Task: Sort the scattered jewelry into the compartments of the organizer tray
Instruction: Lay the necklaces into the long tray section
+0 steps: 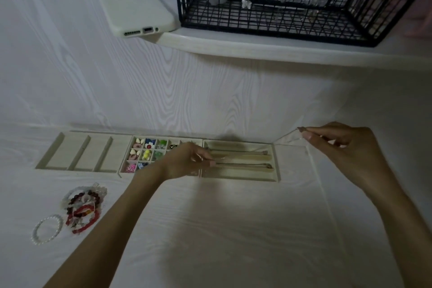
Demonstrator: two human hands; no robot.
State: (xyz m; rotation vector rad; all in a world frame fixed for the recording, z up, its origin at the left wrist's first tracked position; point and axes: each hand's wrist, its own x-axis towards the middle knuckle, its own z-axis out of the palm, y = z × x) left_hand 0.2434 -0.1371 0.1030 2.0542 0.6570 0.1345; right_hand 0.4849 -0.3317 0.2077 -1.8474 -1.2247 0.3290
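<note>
A long, pale, wood-look organizer tray [277, 161] lies flat on the white wood-grain table [222, 229]. It has three parts: wide slots on the left with nothing in them, a grid of little boxes in the middle full of small colourful charms [147, 153], and long slots on the right.

The job in hand looks like laying a thin, see-through necklace chain [286, 136] into one of the long right-hand slots. The right hand [346, 145] is up off the table, just past the tray's right end, and its curled fingertips pinch one end of the chain. The left hand [187, 162] is over the left end of the long slots, fingers curled. It seems to pinch the other end, but the chain is too thin there to be sure.

Next, I think both hands must come down together so the chain lies straight in its slot, then let go.

A pile of red, dark and clear bead bracelets [83, 208] and one white pearl bracelet [48, 229] wait on the table, near the tray's left part. They probably go in the wide slots.
</note>
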